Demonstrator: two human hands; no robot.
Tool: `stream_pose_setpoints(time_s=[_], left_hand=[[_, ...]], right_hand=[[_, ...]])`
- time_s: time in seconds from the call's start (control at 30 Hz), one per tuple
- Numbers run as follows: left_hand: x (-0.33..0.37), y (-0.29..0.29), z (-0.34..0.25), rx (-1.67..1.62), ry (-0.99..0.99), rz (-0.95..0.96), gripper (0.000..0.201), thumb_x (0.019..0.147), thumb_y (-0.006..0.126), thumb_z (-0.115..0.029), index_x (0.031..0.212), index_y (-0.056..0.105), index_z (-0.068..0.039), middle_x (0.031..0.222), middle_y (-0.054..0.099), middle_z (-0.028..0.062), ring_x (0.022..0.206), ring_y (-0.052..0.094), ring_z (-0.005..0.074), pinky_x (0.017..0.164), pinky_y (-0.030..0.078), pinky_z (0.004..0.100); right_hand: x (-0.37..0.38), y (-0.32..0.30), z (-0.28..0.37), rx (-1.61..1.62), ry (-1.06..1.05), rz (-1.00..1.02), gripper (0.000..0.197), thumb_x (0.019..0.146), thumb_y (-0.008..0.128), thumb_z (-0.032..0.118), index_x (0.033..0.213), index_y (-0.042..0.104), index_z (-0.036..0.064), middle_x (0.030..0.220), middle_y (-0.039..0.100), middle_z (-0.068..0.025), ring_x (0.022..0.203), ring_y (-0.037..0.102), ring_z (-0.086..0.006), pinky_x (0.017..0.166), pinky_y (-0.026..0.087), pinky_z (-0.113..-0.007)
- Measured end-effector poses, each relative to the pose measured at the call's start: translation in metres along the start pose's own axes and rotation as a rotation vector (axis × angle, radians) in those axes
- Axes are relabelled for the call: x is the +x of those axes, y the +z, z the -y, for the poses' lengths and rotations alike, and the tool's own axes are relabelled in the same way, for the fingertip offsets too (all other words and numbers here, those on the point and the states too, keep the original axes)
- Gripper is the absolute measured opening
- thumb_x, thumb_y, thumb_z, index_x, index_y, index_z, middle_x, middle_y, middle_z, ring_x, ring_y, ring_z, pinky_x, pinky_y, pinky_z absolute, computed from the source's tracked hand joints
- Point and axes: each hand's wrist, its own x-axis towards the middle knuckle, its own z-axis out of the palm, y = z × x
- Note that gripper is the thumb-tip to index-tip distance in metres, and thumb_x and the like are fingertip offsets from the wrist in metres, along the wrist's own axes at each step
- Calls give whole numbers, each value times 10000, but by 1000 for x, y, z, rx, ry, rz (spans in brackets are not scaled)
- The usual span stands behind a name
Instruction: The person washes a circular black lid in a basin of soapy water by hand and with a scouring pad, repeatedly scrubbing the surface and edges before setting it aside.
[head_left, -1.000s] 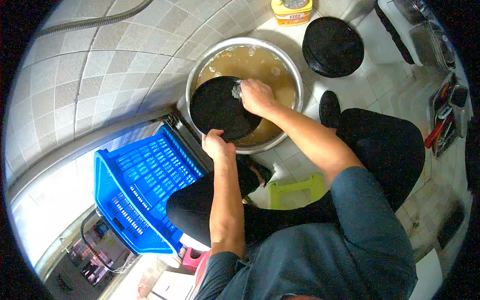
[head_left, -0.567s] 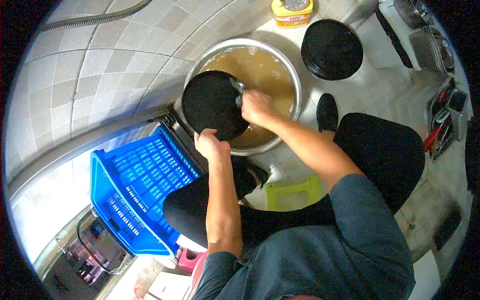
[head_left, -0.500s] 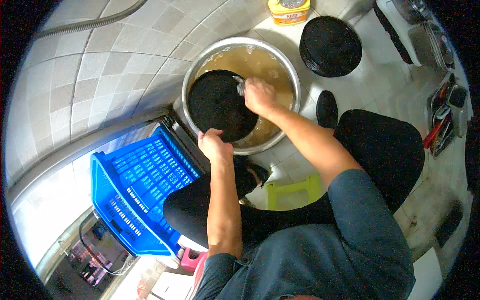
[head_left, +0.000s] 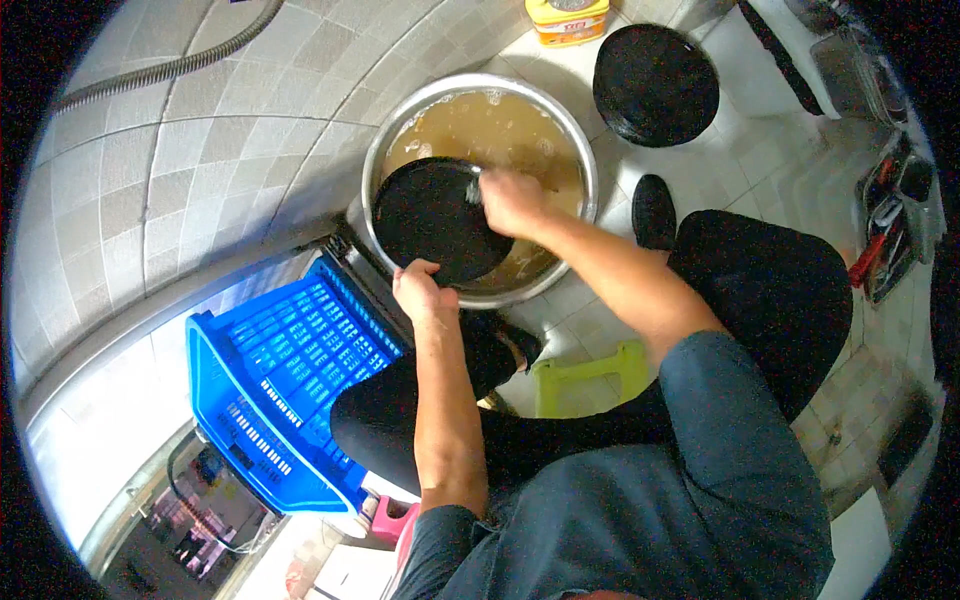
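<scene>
Over a wide metal basin (head_left: pixel 590 205) of cloudy brown water, a round black pan (head_left: pixel 435 220) is held at a tilt. My left hand (head_left: pixel 424 290) grips its near rim, with the thumb over the edge. Pressed to the right side of the pan is my right hand (head_left: pixel 515 203), closed on a silvery scouring pad (head_left: pixel 473 190); the fingers are slightly blurred and hide most of the pad.
Several black round pans (head_left: pixel 656 85) lie stacked on the tiled floor, right of a yellow container (head_left: pixel 567 20). A blue plastic basket (head_left: pixel 290 370) stands at left, a green stool (head_left: pixel 590 380) near my legs. Utensils (head_left: pixel 885 225) lie far right.
The pan's far edge has come down toward me, so it looks flatter and more brown water shows behind it. My right hand has moved slightly left and nearer along the pan.
</scene>
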Motion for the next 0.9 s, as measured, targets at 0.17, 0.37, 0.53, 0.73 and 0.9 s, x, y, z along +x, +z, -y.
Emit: stream_pose_setpoints(time_s=[0.17, 0.37, 0.53, 0.73, 0.9], left_hand=[[9, -13, -1, 85, 62, 82, 295, 651, 505, 131, 894, 532, -35, 804, 577, 125, 738, 586, 323, 676, 508, 509], [-7, -2, 13, 53, -134, 90, 669, 633, 510, 103, 1285, 416, -16, 890, 514, 109, 819, 539, 319, 804, 488, 539], [5, 0, -4, 93, -29, -27, 670, 641, 529, 75, 1297, 445, -32, 936, 526, 112, 849, 547, 328, 819, 483, 554], [18, 4, 6, -73, 90, 20, 390, 809, 518, 73, 1180, 589, -26, 1149, 624, 145, 1015, 606, 332, 886, 521, 442], [35, -12, -6, -118, 80, -13, 473, 794, 537, 49, 1265, 536, 8, 1254, 577, 184, 1029, 605, 372, 918, 509, 506]], right_hand=[[-23, 24, 74, 382, -447, -68, 141, 821, 657, 140, 867, 548, 62, 849, 601, -144, 801, 627, -386, 661, 514, -495], [29, 1, 2, -66, -177, -305, 97, 863, 576, 149, 918, 592, 70, 937, 630, -129, 903, 631, -339, 744, 530, -473], [-2, -3, 13, -75, 73, 229, 198, 768, 620, 120, 890, 743, 25, 975, 714, -223, 919, 704, -367, 796, 558, -492], [-20, 8, 70, 258, 58, 458, 258, 777, 613, 176, 922, 715, -11, 941, 697, -250, 907, 684, -397, 792, 538, -492], [-20, 4, 56, 111, -159, 504, 175, 759, 614, 112, 876, 707, 23, 931, 692, -187, 893, 676, -360, 754, 541, -475]])
